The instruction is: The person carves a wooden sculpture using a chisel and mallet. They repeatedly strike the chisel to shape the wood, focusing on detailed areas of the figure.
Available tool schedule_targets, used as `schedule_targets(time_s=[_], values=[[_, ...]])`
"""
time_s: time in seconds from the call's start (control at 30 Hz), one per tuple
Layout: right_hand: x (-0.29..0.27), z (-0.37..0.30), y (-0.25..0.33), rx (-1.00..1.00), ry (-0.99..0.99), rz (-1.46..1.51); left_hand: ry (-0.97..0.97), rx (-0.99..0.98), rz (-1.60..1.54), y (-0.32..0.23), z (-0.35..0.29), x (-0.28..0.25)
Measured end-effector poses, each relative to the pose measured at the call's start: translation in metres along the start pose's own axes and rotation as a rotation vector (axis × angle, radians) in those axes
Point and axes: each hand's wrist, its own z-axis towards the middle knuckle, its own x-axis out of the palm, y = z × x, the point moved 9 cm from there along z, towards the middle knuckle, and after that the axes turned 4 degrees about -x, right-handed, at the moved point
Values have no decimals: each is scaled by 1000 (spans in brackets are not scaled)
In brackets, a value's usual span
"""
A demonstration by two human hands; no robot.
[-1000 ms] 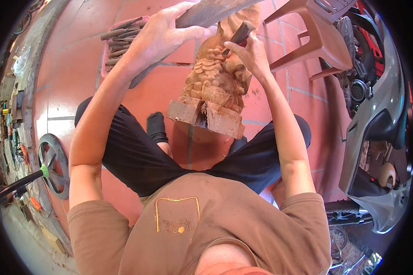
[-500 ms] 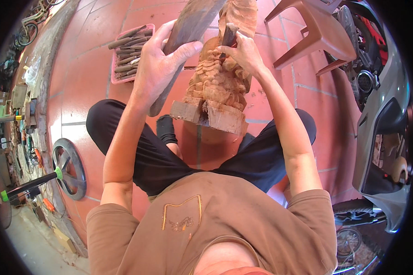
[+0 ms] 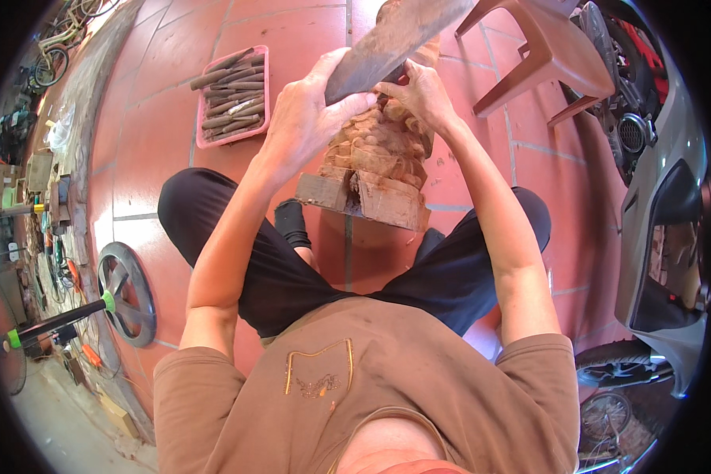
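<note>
- The tiled red floor runs beneath everything here.
- A person sits on it in a brown shirt and dark trousers, knees bent and parted.
- Over at the person's right stands a grey motorbike.
- Nearer, ahead of the right knee, is a brown chair.
- The carving, warm-coloured wood, sits straight ahead of the person, its blocky base end toward them, under both hands.
- Above it slants a dark wooden bar, covering part of the carving from where I stand.
- Left of the carving, a pink tray holds a heap of dark rods.
- By the left knee there's a spoked wheel.
- The left hand grips the bar, thumb along its near edge; the other fingers are mostly hidden behind.
- The right hand pinches a short dark tool between thumb and curled fingers, over the carving.
</note>
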Motion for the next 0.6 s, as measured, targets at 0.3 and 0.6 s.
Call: schedule_targets(time_s=[0.3, 0.6], values=[[-6, 1, -29, 57, -40, 107, 68, -78, 272, 13, 8, 6], [-15, 1, -20, 91, -70, 185, -34, -86, -140, 19, 1, -21]])
